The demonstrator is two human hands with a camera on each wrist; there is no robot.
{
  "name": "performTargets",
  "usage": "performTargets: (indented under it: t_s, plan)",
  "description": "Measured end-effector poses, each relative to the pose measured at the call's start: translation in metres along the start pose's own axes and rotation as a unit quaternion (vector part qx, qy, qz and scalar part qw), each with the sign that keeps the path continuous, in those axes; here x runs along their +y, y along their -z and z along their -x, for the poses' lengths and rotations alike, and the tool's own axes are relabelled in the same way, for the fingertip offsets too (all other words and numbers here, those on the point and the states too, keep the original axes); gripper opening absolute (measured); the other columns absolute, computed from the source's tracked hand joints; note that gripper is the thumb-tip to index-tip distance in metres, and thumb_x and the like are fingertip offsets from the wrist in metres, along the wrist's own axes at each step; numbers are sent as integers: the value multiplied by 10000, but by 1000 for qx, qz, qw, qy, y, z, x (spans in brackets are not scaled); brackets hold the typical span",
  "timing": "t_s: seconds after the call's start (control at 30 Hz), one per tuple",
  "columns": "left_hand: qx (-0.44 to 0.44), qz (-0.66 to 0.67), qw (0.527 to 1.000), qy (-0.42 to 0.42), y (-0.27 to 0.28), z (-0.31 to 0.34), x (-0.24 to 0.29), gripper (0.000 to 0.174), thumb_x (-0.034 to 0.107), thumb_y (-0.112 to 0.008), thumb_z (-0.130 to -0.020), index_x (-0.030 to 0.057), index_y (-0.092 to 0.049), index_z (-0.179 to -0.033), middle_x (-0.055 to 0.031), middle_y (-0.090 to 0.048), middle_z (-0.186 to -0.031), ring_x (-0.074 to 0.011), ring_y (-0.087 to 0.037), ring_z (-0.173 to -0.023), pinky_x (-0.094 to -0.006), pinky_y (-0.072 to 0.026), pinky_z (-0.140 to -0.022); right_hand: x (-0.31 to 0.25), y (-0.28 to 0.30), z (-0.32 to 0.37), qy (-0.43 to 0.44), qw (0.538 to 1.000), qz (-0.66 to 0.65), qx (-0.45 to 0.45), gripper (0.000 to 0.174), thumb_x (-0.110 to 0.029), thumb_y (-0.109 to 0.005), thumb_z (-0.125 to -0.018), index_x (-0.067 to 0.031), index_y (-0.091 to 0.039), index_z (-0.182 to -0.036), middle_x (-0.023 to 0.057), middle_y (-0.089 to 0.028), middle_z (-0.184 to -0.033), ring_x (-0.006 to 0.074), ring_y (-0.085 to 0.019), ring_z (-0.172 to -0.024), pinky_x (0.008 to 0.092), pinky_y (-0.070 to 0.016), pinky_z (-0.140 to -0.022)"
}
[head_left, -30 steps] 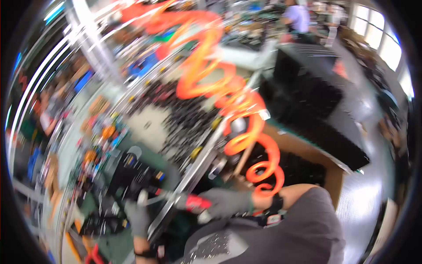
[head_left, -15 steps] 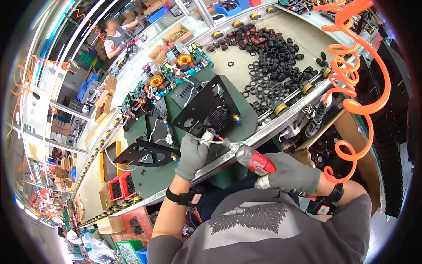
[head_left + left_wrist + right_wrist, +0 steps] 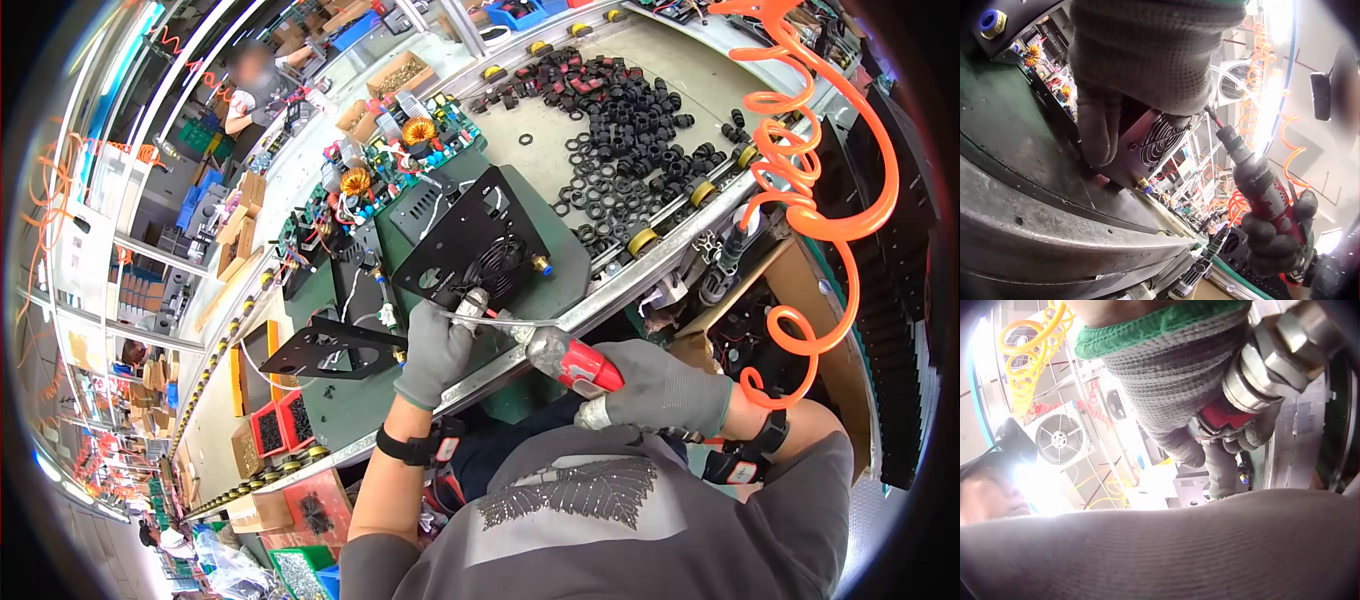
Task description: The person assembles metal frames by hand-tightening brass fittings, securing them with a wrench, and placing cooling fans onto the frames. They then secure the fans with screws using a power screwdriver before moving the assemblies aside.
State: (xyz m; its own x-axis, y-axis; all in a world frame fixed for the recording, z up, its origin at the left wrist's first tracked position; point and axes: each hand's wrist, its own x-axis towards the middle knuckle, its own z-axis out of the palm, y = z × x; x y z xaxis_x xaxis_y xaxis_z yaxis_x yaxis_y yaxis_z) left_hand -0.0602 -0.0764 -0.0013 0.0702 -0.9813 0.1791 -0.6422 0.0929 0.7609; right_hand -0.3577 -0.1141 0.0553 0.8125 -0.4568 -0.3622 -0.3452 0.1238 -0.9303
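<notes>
In the head view my gloved right hand (image 3: 665, 385) grips a red air screwdriver (image 3: 585, 365), its bit pointing left toward my left fingers. My gloved left hand (image 3: 435, 350) holds the lower edge of an upright black metal panel (image 3: 445, 245) carrying a round fan (image 3: 495, 265). From the left wrist, the driver tip shows right at my left fingers (image 3: 1094, 134), which partly cover the panel and the wire fan guard (image 3: 1163, 137). Whatever lies under the left fingertips is hidden. The right wrist view shows the driver's metal hose fitting (image 3: 1266, 369).
An orange coiled air hose (image 3: 790, 190) hangs at the right. Black rings and cable glands (image 3: 625, 130) lie scattered beyond the metal rail (image 3: 620, 285). Another black panel (image 3: 330, 348) stands at the left, with circuit boards (image 3: 425, 135) behind and red bins (image 3: 280, 425) nearby.
The head view, blurred and turned elsewhere a second ago, has steadied over the bench. Over the last half second both hands and the screwdriver have stayed almost in place.
</notes>
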Motion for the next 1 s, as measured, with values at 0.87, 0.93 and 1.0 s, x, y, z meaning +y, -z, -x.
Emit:
performTargets:
  t_s: [0.87, 0.93, 1.0]
  plan:
    - [216, -129, 967, 43, 8, 61, 9, 494, 386, -771, -840, 53, -624, -1175, -108, -690, -772, -263, -670, -667, -354, -522, -645, -13, -8, 18, -130, 983, -125, -22, 428, -124, -737, -739, -12, -589, -1125, 4, -573, -805, 96, -556, -675, 263, -455, -595]
    - [168, -140, 963, 157, 45, 103, 7, 467, 336, -785, -830, 71, -630, -1182, -97, -703, -830, -234, -672, -699, -318, -529, -677, 1, -9, 11, -162, 982, -97, -14, 367, -26, -731, -710, -3, -591, -1049, 26, -587, -761, 119, -597, -640, 269, -483, -566]
    - [239, -110, 922, 284, 71, 142, -18, 403, 309, -749, -842, 117, -643, -1180, -93, -718, -903, -265, -691, -787, -391, -546, -724, 11, -10, 0, -154, 985, -59, -56, 339, -49, -737, -717, -2, -594, -1021, 26, -584, -758, 114, -579, -627, 270, -471, -557]
